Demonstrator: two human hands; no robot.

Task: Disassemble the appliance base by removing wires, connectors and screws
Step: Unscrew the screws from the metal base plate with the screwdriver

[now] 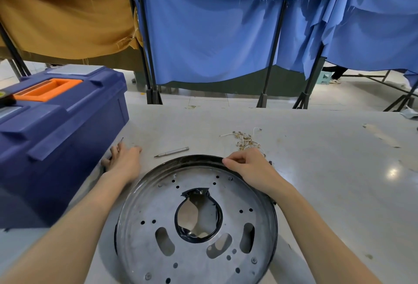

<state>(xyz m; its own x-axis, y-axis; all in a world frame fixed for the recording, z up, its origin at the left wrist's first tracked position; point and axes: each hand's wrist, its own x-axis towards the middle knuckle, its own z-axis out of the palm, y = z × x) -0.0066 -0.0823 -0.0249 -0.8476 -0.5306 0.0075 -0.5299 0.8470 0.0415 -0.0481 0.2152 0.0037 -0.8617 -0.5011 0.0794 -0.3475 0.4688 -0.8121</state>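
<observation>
Appliance base lies on surface, front centre. Toolbox on surface at left. Screwdriver bit just behind base, wire pile to its right. Left grip between toolbox and base; right grip on base's far rim.

Workshop: toolbox, curtained workbench.

Toolbox walls the left — bare table lies right of base.
</observation>
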